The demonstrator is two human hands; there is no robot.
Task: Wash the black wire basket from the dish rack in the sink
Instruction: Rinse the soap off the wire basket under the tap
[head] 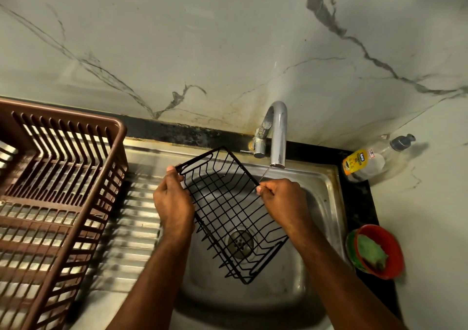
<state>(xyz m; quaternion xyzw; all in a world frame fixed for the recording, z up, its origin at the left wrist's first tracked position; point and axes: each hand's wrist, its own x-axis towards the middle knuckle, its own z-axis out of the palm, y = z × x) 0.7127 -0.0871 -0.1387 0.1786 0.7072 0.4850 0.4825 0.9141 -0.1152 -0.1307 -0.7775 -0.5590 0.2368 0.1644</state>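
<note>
The black wire basket (228, 210) hangs tilted over the steel sink (326, 190), its far end up near the tap. My left hand (172, 200) grips the basket's left rim. My right hand (283, 203) pinches the right rim just below the spout. A thin stream of water runs from the curved chrome tap (277, 132) down to the rim by my right fingers. The drain (240, 243) shows through the wires. The brown plastic dish rack (60, 190) stands on the ribbed drainboard at the left.
A clear dish-soap bottle (367, 162) with a yellow label lies on the black counter right of the tap. A red bowl (377, 251) holding a green scrub pad sits right of the sink. The marble-patterned wall rises behind.
</note>
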